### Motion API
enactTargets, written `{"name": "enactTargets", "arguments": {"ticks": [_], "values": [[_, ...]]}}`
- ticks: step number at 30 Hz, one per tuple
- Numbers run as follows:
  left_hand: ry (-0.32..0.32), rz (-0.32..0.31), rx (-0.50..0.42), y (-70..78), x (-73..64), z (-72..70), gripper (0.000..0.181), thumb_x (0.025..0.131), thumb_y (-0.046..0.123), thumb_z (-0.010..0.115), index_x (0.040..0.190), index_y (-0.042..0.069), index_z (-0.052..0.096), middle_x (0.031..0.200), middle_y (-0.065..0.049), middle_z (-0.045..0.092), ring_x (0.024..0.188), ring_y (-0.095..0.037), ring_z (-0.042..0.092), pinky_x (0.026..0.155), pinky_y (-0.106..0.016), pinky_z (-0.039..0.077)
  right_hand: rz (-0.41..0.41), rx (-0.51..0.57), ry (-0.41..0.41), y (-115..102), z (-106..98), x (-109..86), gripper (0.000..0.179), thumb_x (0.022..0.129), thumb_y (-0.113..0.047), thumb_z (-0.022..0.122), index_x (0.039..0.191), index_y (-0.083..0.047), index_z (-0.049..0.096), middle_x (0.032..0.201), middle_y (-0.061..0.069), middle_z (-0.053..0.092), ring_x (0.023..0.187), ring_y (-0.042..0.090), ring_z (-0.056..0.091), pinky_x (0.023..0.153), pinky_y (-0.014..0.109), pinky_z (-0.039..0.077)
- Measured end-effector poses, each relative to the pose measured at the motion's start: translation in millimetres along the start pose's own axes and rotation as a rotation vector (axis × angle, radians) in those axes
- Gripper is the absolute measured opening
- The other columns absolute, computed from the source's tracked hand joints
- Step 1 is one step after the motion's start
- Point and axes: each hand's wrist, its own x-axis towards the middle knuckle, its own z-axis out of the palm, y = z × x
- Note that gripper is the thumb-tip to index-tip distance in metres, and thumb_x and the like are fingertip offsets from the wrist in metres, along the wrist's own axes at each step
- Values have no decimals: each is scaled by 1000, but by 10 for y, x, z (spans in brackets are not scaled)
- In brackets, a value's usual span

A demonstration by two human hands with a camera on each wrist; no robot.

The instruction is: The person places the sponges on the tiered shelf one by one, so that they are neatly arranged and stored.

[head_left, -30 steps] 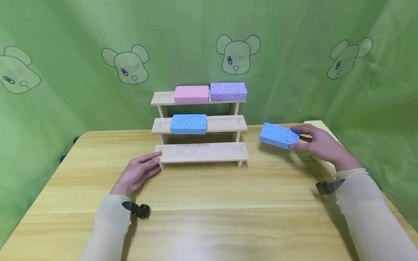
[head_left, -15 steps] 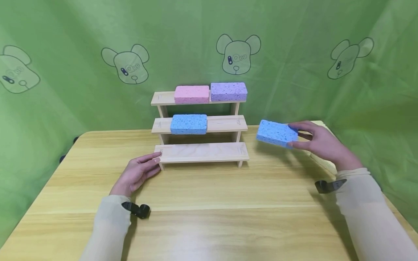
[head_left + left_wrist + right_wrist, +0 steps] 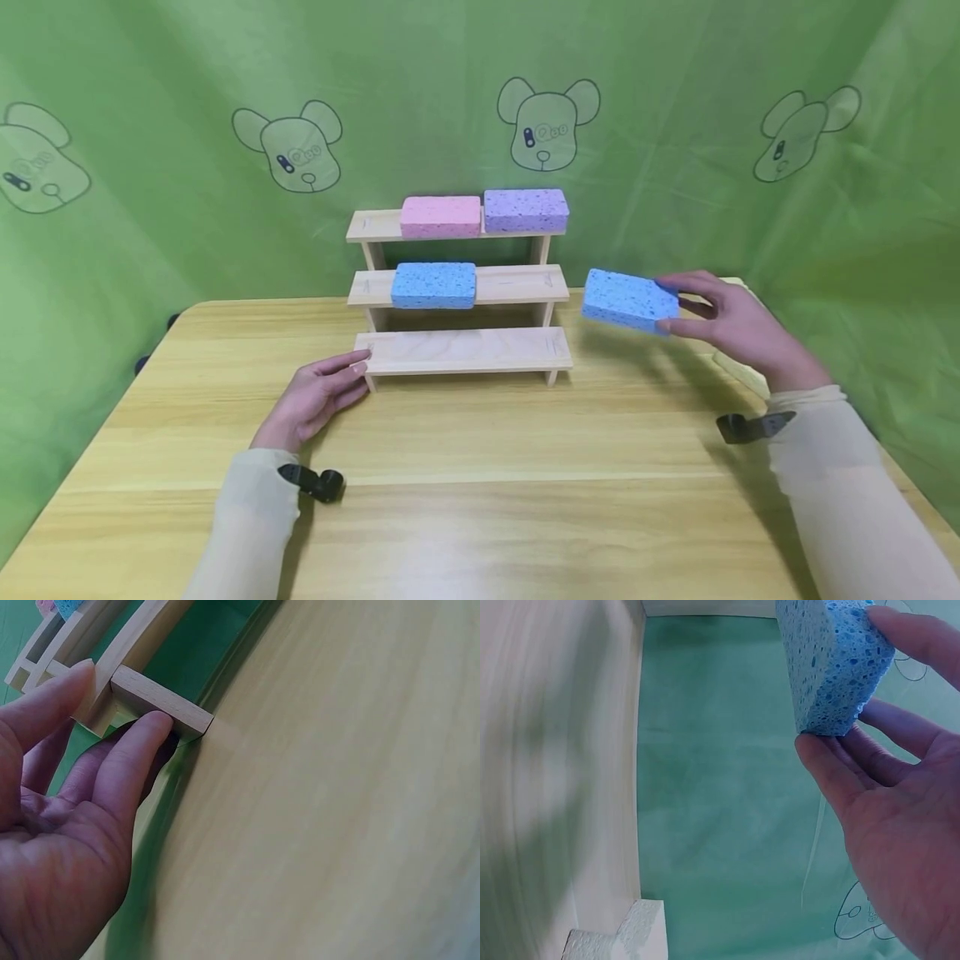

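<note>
In the head view my right hand (image 3: 723,325) pinches a speckled blue sponge (image 3: 628,300) by its right end, above the table and right of a three-tier wooden stand (image 3: 465,352). The right wrist view shows that sponge (image 3: 836,667) between thumb and fingers. My left hand (image 3: 315,400) holds the left end of the stand's lowest step; in the left wrist view its fingertips (image 3: 161,724) touch the step's leg. Another blue sponge (image 3: 433,285) lies on the left of the middle step. A pink sponge (image 3: 440,217) and a purple sponge (image 3: 525,210) sit on the top step.
Pale yellow pieces (image 3: 741,375), partly hidden behind my right hand, lie at the table's right edge. The wooden table (image 3: 480,450) ends at a green curtain (image 3: 420,100) printed with bear heads. Another curtain side rises at the right.
My right hand has carried the blue sponge slightly left and up, closer to the stand. The left hand and the stand stay put.
</note>
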Motion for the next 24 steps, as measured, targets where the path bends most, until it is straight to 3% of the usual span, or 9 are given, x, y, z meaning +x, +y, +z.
{"name": "enactTargets", "arguments": {"ticks": [11,19,24], "values": [[0,2,0,5,-3,0,36,95,0,63,130,-3,59,151,-21,34,109,-21,63,101,-36,49,-17,-9,-4,-123,26,75,60,89,-14,75,142,-4,50,141,8,43,131,42,42,94,6,41],[1,0,-4,5,-4,1,32,95,0,63,127,0,63,151,-20,35,109,-20,63,101,-35,49,-76,67,-14,-200,111,172,60,88,-4,74,141,3,48,140,13,44,130,41,42,101,14,42],[2,1,-4,5,-5,3,31,95,0,63,125,1,64,151,-20,35,108,-20,64,101,-35,49,-70,51,-25,-231,147,211,60,89,-10,75,142,-1,49,141,10,44,132,39,41,101,14,42]]}}
